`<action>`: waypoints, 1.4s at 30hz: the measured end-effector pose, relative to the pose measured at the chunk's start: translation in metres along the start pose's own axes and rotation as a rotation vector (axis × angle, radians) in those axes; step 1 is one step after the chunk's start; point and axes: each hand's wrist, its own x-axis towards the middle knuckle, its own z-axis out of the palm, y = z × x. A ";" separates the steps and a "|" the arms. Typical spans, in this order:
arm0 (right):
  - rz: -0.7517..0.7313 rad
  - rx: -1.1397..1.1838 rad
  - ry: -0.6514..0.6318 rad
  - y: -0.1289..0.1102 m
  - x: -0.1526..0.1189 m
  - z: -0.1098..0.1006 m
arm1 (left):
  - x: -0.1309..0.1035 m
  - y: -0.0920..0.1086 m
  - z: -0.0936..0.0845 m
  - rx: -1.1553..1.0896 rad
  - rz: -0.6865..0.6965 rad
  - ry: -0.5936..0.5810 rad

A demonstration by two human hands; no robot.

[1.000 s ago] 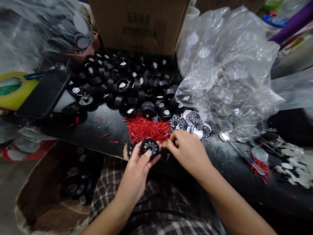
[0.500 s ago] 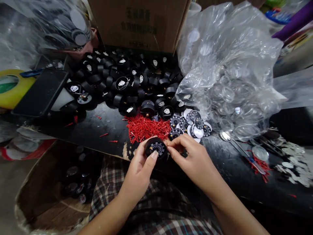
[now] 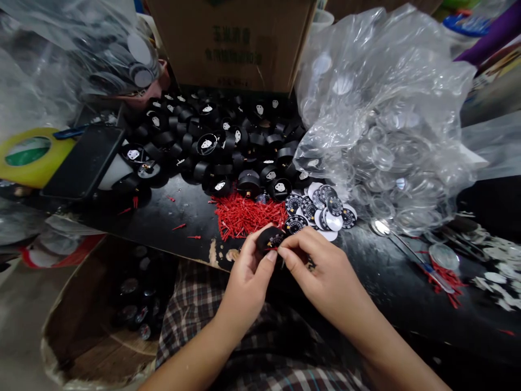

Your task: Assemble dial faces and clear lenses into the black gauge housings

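Gauge body: a small black round gauge body (image 3: 269,239) sits between both hands just in front of the tabletop (image 3: 179,209) edge, above the person's checked lap, just before the red pointer pile.
Change since 0.5 s ago: the printed dial then faced up and read clearly; now the body is tilted, so mostly its dark side and only a sliver of the dial show. It has also shifted slightly to the right.
Change since 1 s ago: the right hand was then at the pile's edge; now it is drawn in against the body.
Left hand: left hand (image 3: 248,279) comes up from below, palm turned inward, thumb on the near side and fingers curled behind, its grip pinching the gauge body.
Right hand: right hand (image 3: 325,274) lies knuckles up, thumb and forefinger pressed together at the body's right edge; whether a red pointer is between them cannot be told.
Red pointers: red pointer pile (image 3: 248,214) lies on the tabletop just behind the hands.
Dials: loose printed dials (image 3: 323,209) lie just right of the pile.
Behind: a heap of black housings (image 3: 228,146) in front of a cardboard box (image 3: 232,43); a clear bag of lenses (image 3: 386,125) at right.
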 end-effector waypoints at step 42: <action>-0.037 0.060 -0.029 0.008 0.004 -0.022 | -0.007 -0.006 -0.008 0.317 -0.120 0.124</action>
